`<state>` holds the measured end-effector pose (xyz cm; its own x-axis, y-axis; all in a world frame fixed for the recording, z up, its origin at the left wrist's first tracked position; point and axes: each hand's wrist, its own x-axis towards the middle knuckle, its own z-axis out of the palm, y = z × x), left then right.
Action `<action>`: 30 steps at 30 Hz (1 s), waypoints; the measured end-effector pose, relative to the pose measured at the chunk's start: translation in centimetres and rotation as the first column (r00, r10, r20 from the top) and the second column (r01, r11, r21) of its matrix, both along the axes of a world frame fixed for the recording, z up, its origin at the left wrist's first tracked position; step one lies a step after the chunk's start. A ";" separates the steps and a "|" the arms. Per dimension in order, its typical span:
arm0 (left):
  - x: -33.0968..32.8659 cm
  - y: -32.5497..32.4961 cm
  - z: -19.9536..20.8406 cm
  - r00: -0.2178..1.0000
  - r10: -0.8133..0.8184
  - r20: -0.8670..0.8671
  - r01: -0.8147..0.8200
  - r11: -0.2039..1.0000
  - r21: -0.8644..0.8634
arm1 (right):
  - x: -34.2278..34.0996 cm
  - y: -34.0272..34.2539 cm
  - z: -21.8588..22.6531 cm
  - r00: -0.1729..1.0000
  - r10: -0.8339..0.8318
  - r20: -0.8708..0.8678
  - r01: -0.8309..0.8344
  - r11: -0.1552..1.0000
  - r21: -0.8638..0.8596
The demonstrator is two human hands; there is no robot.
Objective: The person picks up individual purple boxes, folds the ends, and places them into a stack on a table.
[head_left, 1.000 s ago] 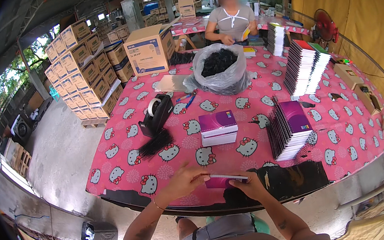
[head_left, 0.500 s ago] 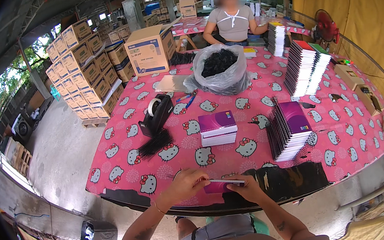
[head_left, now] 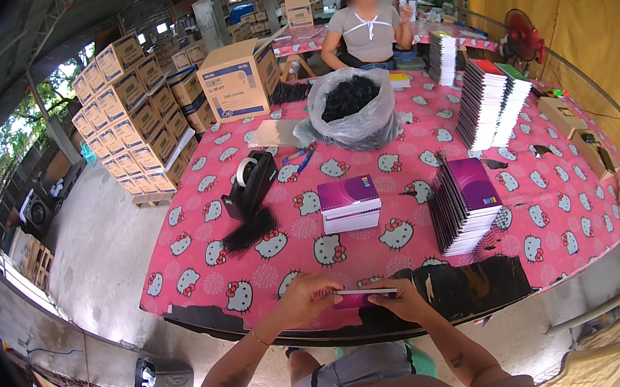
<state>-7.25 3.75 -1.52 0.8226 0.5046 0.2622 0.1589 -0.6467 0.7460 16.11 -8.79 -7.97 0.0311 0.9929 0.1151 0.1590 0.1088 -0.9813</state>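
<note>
My left hand [head_left: 306, 299] and my right hand [head_left: 399, 302] together hold a small purple notebook [head_left: 361, 296] flat, just above the near edge of the pink cartoon-print table [head_left: 273, 271]. The left hand grips its left end, the right hand its right end. Beyond it lies a short stack of purple notebooks [head_left: 349, 204]. To the right a leaning row of spiral-bound purple notebooks [head_left: 463, 204] rests on the cloth. A black tape dispenser [head_left: 251, 184] stands to the left, with a bundle of black strands [head_left: 249, 230] in front of it.
A clear bag of black spirals [head_left: 351, 108] sits mid-table, with a person [head_left: 367, 25] behind it. Tall notebook stacks [head_left: 490, 100] stand at the right. A cardboard box [head_left: 238, 78] and stacked cartons [head_left: 137, 110] are at the left. A red fan [head_left: 524, 37] stands far right.
Both hands have lifted the notebook slightly and drawn it toward me, with the left hand closing more over its left end.
</note>
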 end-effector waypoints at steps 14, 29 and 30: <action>0.6 -6.3 -3.0 0.871 0.419 -0.259 -0.101 0.666 0.739 | -1.0 -0.5 0.6 0.980 -0.121 -0.160 0.114 0.992 -0.057; 2.6 -3.9 0.2 0.836 0.496 -0.235 -0.066 0.517 0.854 | -2.3 -0.7 2.0 0.941 -0.114 -0.318 0.061 0.983 -0.173; 2.6 -4.0 -0.1 0.852 0.450 -0.270 -0.017 0.537 0.843 | -2.0 -0.7 1.6 0.932 -0.130 -0.339 0.070 0.981 -0.182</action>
